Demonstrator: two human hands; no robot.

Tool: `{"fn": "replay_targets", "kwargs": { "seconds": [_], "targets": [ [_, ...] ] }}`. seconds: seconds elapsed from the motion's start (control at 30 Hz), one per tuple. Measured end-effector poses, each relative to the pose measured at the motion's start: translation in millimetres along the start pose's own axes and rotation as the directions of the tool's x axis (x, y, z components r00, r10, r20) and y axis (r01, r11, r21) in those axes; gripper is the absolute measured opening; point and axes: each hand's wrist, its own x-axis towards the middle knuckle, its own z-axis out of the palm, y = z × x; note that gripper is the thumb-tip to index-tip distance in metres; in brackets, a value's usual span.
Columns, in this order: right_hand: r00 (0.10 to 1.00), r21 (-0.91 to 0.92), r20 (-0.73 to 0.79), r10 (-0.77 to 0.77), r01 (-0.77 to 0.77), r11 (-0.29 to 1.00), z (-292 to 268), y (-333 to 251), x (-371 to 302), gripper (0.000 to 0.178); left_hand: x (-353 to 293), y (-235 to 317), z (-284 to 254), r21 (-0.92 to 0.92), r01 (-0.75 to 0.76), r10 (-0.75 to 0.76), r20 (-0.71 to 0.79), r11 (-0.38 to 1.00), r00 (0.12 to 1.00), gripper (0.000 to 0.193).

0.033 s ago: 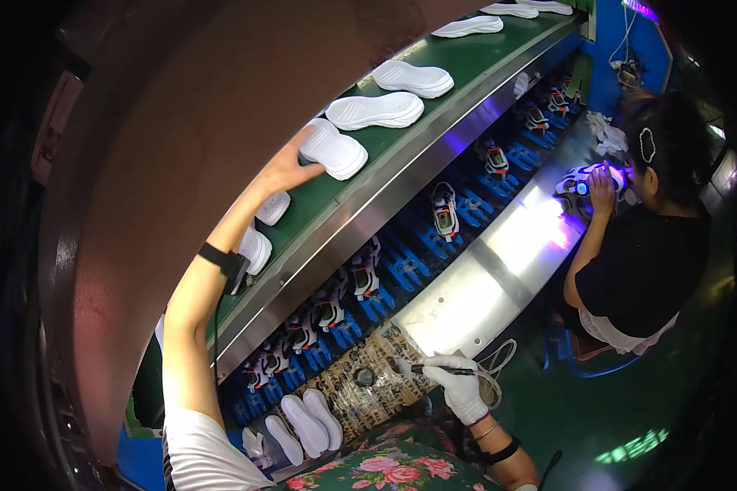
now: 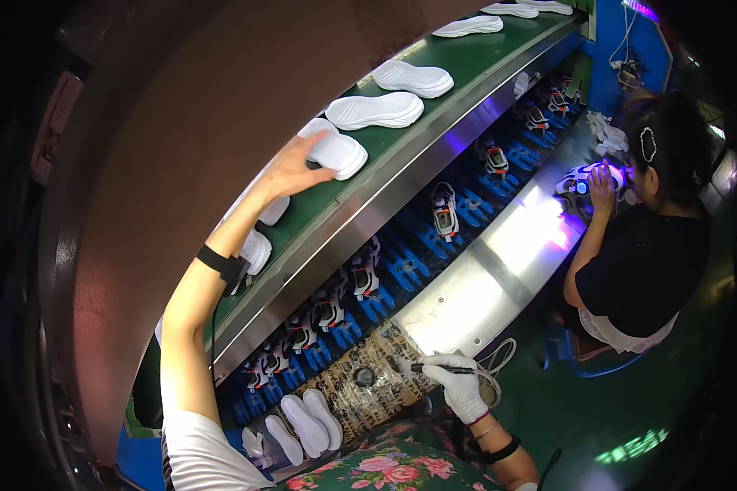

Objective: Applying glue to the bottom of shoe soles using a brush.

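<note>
- Sole (image 2: 341, 155), white: on green conveyor belt (image 2: 475, 57).
- Left hand (image 2: 296, 168): thumb and fingers spread wide at the sole.
- Right hand (image 2: 460, 389), gloved: gripping 1 black-handled brush (image 2: 418, 369) over taped desk (image 2: 348, 356).

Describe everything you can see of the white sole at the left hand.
The sole is plain white, with a rounded end and a thick side wall; it looks like foam or rubber. It lies on the green belt, its visible end pointing toward the metal edge. The left hand reaches over it, fingers at its upper part and thumb by its side, hiding some of it. How firmly they touch cannot be told.
</note>
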Motion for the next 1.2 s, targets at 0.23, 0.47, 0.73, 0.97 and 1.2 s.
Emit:
{"fn": "replay_targets", "kwargs": {
  "seconds": [0.23,0.47,0.73,0.97,1.2],
  "targets": [
    [0.999,0.094,0.035,-0.013,0.01,0.996,3.0,-3.7,12.3,0.018,45.5,76.3,37.0,-0.258,0.06,-0.049,0.046,0.964,0.998,0.07],
    [0.997,0.053,-0.036,0.068,-0.066,0.996,-7.0,-14.3,10.6,0.017,167.0,123.0,63.5,-0.328,-0.045,0.036,-0.033,0.944,0.999,0.082],
    [0.983,0.084,-0.18,0.043,-0.028,0.996,-11.8,-24.6,20.0,0.016,197.1,55.1,48.0,-0.267,0.151,-0.181,-0.094,0.952,0.979,0.082],
    [0.981,0.035,-0.19,0.043,-0.037,0.999,-30.8,-33.1,29.0,0.015,200.1,-51.0,42.4,0.008,0.305,-0.287,0.357,0.952,0.889,0.066],
    [0.993,0.017,-0.115,0.008,-0.006,1.0,-15.7,-26.7,38.1,0.015,193.2,-103.2,67.2,-0.235,0.142,-0.107,0.156,0.962,0.982,0.068]
  ]
}}
